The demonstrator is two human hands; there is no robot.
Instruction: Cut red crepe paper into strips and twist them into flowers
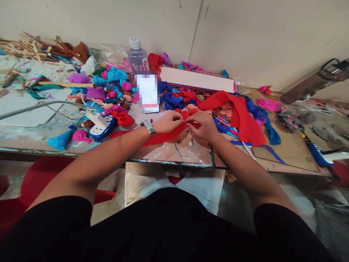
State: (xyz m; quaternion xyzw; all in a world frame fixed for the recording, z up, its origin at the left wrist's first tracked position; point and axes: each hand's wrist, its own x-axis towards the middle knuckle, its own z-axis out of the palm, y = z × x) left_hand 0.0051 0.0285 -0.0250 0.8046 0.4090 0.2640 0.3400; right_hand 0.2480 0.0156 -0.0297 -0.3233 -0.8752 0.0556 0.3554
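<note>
Both hands meet over the table's front middle, their fingertips nearly touching. My left hand [171,122], with a metal watch [149,127] at the wrist, pinches the edge of a red crepe paper strip [166,137]. From the other side my right hand [202,124] has its thumb and fingers closed on the same red strip. The strip trails leftward under my left forearm. Beyond my right hand lies another wide red strip [240,112], folded over the pile. Pink-handled scissors [222,119] lie partly covered just behind that hand. A phone [147,92] stands in front of a clear bottle [137,58].
Crumpled paper pieces in blue, pink and purple crowd the table's back. A blue-white power strip [102,128] with a plug and cable sits at left. Thin wooden sticks [27,49] heap at far left. A dark tumbler [313,82] leans at right above a cardboard sheet [294,153].
</note>
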